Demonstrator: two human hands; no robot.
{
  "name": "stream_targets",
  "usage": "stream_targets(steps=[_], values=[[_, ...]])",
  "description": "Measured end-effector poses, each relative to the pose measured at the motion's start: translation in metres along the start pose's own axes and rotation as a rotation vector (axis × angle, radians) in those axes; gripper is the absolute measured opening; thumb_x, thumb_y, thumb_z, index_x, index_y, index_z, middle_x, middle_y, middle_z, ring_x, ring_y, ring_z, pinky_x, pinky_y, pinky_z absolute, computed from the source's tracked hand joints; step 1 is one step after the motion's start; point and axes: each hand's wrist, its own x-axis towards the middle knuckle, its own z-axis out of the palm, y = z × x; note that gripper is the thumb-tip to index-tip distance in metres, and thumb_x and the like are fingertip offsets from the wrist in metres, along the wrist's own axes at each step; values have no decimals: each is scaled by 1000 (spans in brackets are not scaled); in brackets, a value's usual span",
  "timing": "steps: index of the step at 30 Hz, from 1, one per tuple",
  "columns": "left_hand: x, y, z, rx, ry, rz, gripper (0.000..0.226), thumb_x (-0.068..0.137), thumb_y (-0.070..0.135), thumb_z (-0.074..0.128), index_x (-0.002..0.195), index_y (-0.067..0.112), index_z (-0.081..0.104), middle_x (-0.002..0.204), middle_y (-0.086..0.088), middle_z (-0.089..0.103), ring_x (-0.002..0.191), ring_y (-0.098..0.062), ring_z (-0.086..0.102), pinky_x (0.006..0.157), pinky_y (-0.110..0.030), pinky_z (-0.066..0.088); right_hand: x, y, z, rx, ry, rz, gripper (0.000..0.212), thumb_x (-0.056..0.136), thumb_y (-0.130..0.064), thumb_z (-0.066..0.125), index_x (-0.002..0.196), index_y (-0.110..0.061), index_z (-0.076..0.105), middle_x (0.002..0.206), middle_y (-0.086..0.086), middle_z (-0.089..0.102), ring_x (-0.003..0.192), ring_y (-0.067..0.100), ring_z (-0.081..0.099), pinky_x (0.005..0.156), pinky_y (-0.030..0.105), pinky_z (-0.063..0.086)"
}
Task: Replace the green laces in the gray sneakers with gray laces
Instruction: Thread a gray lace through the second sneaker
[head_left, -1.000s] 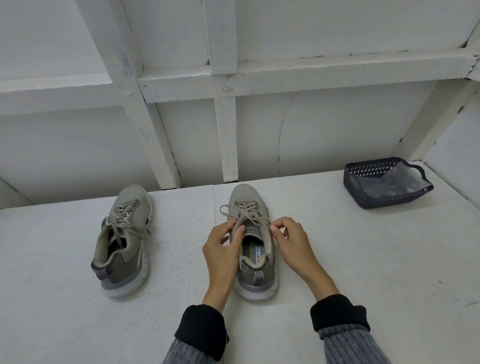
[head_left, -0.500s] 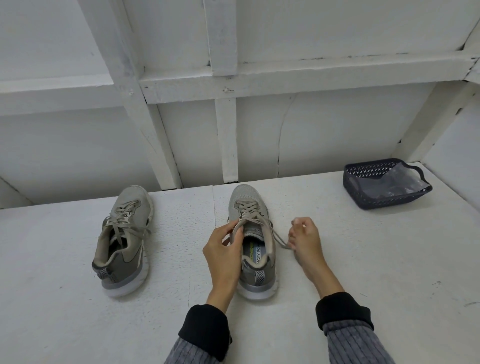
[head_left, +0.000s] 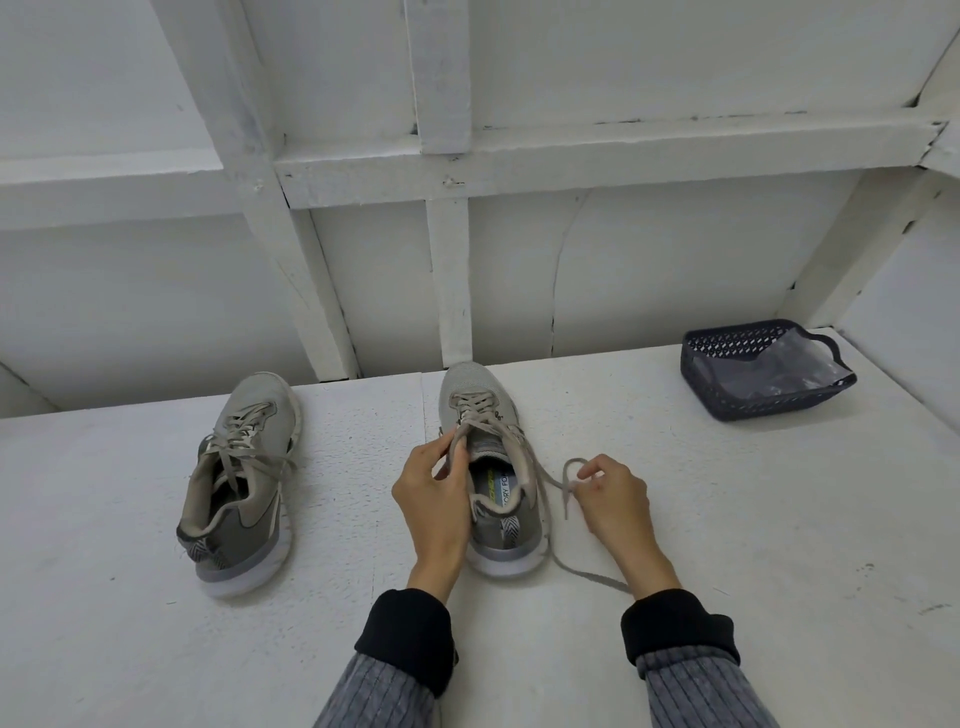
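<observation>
Two gray sneakers stand on the white table, toes pointing away from me. The right sneaker (head_left: 485, 462) is in the middle, its pale lace (head_left: 558, 558) undone. My left hand (head_left: 434, 493) pinches the left end of that lace beside the shoe's tongue. My right hand (head_left: 615, 493) pinches the other end out to the right of the shoe, where it forms a small loop and trails back over the table toward my wrist. The left sneaker (head_left: 241, 478) stands apart at the left with its lace still crossed through the eyelets.
A dark plastic basket (head_left: 727, 400) holding a clear plastic bag (head_left: 774, 371) sits at the back right of the table (head_left: 779, 519). A white wall with beams rises right behind the shoes.
My right hand has moved out to the right, drawing the lace end away from the shoe so the bow came undone. My left hand has stayed by the tongue.
</observation>
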Motion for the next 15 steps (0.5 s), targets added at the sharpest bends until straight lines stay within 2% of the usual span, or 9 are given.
stream_targets(steps=[3,6,8,11,13,15], values=[[4,-3,-1,26,-44,10,20,91,13,69,108,18,76,99,8,71,96,-1,65,82,-12,51,-2,8,-3,-136,47,3,6,93,-13,57,93,-16,62,76,-4,60,63,6,51,50,22,34],[4,-5,-3,19,-53,-1,20,91,12,69,108,18,76,100,7,72,97,-1,65,81,-9,50,0,12,-5,-145,64,-39,12,93,-11,57,89,-18,66,85,-2,63,68,3,52,52,20,37],[4,-5,-4,9,-58,-9,20,91,12,69,109,17,76,100,7,72,97,-1,65,81,-9,49,3,14,-6,-116,-7,-152,18,92,-7,59,91,-22,68,93,-2,61,75,3,54,60,17,41],[3,-5,-5,4,-54,-15,20,91,13,69,110,17,76,101,8,72,97,-1,65,82,-8,49,4,16,-7,-100,-213,-342,27,89,-1,62,99,-24,72,98,-13,53,87,-4,52,72,5,40],[3,-5,-5,-2,-57,-26,20,90,15,70,109,18,76,101,9,73,97,0,65,83,-8,49,4,17,-4,-174,-240,-376,20,88,-7,66,97,-23,73,93,-18,50,85,-3,50,71,5,39],[2,-5,-4,-14,-62,-40,18,90,18,71,107,19,76,100,10,73,96,1,66,84,-11,51,6,20,1,-223,-162,-389,11,88,-12,67,91,-22,73,90,-18,49,85,2,48,69,6,38]])
